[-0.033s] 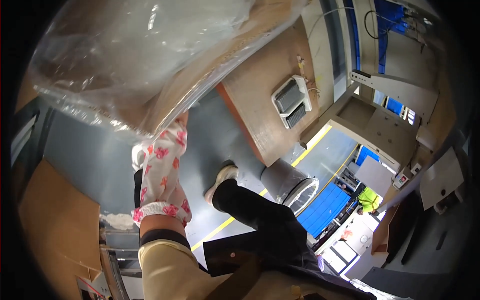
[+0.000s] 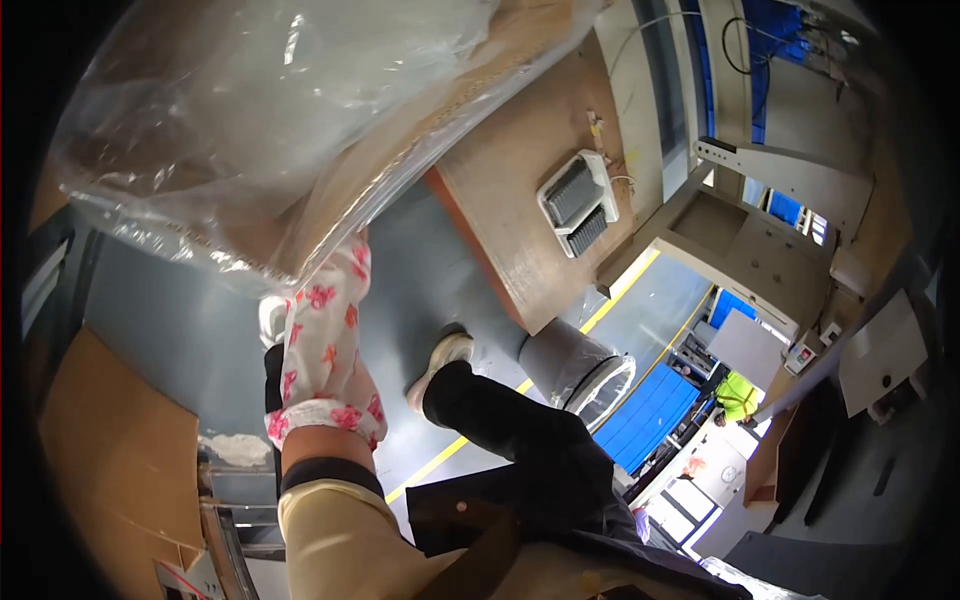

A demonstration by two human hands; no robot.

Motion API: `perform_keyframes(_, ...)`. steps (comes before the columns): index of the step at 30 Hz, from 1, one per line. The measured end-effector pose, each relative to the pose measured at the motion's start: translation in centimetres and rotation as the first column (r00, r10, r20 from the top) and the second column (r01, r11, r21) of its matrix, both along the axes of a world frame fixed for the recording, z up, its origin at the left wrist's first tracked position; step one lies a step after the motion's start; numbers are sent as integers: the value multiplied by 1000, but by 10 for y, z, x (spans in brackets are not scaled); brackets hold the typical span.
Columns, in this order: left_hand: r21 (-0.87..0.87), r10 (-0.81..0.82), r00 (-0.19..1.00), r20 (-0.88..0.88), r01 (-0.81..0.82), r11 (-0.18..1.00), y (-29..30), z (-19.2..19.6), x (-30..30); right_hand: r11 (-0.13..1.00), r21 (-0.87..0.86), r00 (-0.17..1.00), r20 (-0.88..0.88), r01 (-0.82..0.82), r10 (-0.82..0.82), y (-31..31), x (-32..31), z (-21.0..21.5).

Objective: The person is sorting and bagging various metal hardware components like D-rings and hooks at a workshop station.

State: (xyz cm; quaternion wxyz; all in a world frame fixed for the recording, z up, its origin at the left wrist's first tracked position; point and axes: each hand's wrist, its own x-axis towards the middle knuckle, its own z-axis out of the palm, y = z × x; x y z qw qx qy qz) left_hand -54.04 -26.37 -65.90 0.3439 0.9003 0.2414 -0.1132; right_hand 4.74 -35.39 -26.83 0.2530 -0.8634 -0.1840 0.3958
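Beneath me spreads a grey floor [image 2: 170,290], marked with a yellow line [image 2: 621,291]. Ahead of me, to my right, stands a brown-topped table [image 2: 470,185]; just beside its near corner is a grey bin [image 2: 550,362]. Farther right I see beige cabinetry [image 2: 775,258], a blue surface [image 2: 652,412] and bright white light.

Worktop [image 2: 500,205] and bin [image 2: 553,362] on a grey floor [image 2: 415,270]
White tray [image 2: 610,205] with grey ridged pieces [image 2: 573,192] on the brown worktop; clear liner [image 2: 612,385] in the bin; yellow line [image 2: 614,298] across the floor
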Motion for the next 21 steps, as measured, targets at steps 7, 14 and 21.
perform_keyframes(7,-240,-110,955,-275,43,970,91,-138,347,997,62,962,265,53,-68,14,6,39)
perform_keyframes(14,-154,178,742,647,-101,983,215,205,406,950,280,762,583,138,-282,34,-21,161)
perform_keyframes(21,-219,396,674,624,-336,916,294,343,446,943,279,611,719,183,-331,88,-53,220)
